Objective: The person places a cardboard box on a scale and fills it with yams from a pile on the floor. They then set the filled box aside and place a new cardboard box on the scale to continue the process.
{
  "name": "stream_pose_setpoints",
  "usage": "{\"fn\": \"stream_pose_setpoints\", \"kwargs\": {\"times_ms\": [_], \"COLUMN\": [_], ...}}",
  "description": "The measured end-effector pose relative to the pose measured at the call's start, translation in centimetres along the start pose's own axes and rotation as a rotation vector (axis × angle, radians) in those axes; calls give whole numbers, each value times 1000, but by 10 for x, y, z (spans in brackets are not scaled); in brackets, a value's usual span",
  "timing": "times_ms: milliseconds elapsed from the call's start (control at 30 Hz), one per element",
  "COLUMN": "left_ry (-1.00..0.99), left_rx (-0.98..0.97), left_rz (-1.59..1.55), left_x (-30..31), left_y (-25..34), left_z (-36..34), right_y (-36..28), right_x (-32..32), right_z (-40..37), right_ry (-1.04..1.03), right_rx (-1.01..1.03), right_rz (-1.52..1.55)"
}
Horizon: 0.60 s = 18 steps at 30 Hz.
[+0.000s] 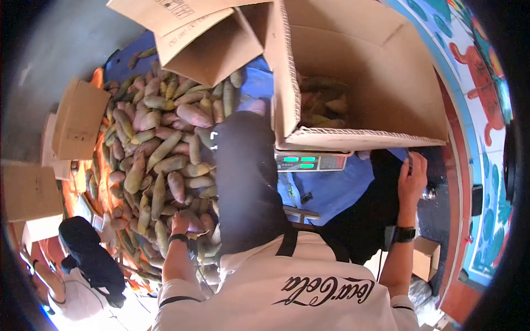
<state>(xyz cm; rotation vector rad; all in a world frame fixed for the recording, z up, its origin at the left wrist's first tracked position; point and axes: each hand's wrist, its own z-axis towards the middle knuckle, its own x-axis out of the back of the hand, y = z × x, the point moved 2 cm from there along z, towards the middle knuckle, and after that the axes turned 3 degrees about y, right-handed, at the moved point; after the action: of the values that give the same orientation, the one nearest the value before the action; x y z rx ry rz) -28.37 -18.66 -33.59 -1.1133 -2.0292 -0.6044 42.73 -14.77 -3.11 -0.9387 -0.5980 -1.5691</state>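
A large pile of long, thick green and purplish vegetables, tuber-like in shape, lies on the floor. My left hand is down at the near part of this pile, its fingers bent against a purplish vegetable. Some of the fingers are hidden. At the right, my right hand is raised near the corner of a large open carton. Its fingers are curled with something small and dark at the tips, too small to name. More of the vegetables lie inside the carton.
Under the carton stands a scale with a lit green display. A blue sheet covers the floor there. Open cartons stand at the top and left. Another person works at the lower left. A painted wall bounds the right.
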Motion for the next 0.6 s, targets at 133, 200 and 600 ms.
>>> {"fn": "stream_pose_setpoints", "kwargs": {"times_ms": [133,200,600], "left_ry": [-59,-36,-160], "left_rx": [50,-1,103], "left_rz": [-12,163,169], "left_x": [-17,-56,-13], "left_y": [-3,-37,1], "left_z": [10,55,18], "right_y": [-6,-8,-17], "right_x": [0,2,1], "right_z": [2,3,5], "right_ry": [-8,-11,-38], "right_rx": [-22,-29,-61], "right_rz": [-11,-19,32]}}
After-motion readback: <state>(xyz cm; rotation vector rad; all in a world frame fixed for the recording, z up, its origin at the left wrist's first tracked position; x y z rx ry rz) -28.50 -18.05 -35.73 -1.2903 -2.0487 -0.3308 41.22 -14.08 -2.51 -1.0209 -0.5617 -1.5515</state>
